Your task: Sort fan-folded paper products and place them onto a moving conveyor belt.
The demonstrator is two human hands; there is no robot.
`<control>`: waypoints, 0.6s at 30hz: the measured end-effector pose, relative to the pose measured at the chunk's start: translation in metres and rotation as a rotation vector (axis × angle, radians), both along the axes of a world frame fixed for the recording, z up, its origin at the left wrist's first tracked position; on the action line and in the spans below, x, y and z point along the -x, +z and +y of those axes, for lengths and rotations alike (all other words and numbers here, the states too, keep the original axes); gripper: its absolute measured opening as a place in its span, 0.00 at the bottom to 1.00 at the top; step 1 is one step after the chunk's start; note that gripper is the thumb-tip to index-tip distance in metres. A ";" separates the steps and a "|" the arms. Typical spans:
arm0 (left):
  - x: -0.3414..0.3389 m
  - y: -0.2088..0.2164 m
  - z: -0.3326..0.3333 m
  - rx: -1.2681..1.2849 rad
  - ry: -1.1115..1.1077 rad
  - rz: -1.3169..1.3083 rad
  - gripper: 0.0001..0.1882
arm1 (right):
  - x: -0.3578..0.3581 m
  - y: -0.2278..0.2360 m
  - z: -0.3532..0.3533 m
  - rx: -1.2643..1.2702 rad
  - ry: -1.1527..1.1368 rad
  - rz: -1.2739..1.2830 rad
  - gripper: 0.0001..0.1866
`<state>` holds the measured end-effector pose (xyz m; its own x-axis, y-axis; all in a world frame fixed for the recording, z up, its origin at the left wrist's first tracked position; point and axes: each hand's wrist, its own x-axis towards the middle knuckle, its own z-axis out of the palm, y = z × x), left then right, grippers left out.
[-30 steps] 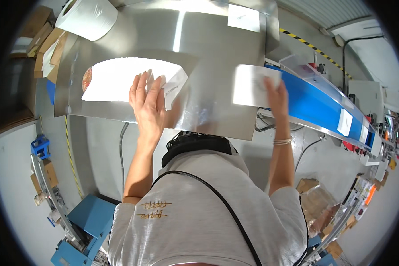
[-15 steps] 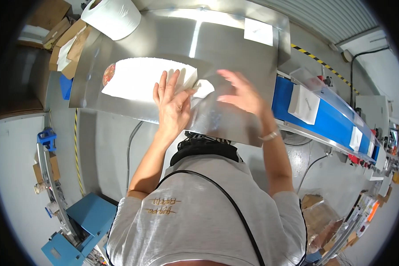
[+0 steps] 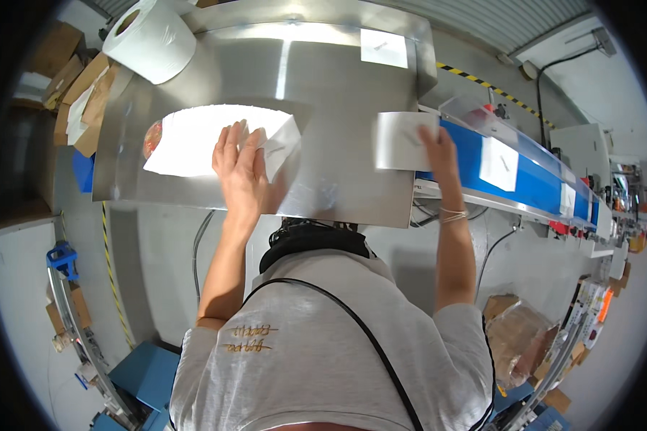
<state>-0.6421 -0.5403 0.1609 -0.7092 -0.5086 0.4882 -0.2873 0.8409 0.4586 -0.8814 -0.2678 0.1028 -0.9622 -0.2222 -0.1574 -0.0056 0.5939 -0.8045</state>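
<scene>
A long overlapping row of white paper sheets (image 3: 187,144) lies on the steel table (image 3: 331,93). My left hand (image 3: 239,172) rests on its right end with stretched fingers, beside a slightly raised sheet. In my right hand (image 3: 442,151) is a square white paper sheet (image 3: 395,144) with a small dark mark, gripped at its right side. The sheet is above the table's right edge, where the blue conveyor belt (image 3: 464,158) begins, and is blurred by motion. A red patterned round thing (image 3: 152,138) shows at the row's left end, partly covered.
Another marked white sheet (image 3: 499,164) lies on the belt, with more farther along. A clear guard (image 3: 474,115) runs along the belt's far side. One white sheet (image 3: 384,47) lies at the table's back right. A large white roll (image 3: 158,47) stands back left, near cardboard boxes (image 3: 86,100).
My right hand has moved right to the belt's start and now grips a white sheet. My left hand stays on the row; its fingers have shifted on the right end. The view has moved slightly.
</scene>
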 end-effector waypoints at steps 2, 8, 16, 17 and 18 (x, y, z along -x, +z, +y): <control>0.003 -0.006 -0.003 0.008 -0.011 0.030 0.17 | 0.031 -0.017 0.044 -0.074 -0.064 0.096 0.24; 0.003 -0.002 -0.002 -0.005 -0.026 0.046 0.16 | 0.018 0.006 0.032 -0.620 -0.023 0.582 0.37; 0.001 0.002 -0.009 -0.011 -0.157 -0.088 0.16 | -0.058 0.026 -0.156 0.222 1.002 0.104 0.31; 0.001 0.005 -0.009 -0.012 -0.165 -0.088 0.16 | -0.059 0.022 -0.162 0.221 1.081 0.133 0.31; 0.001 0.010 -0.008 -0.047 -0.148 -0.072 0.18 | -0.060 0.021 -0.159 0.218 1.072 0.132 0.31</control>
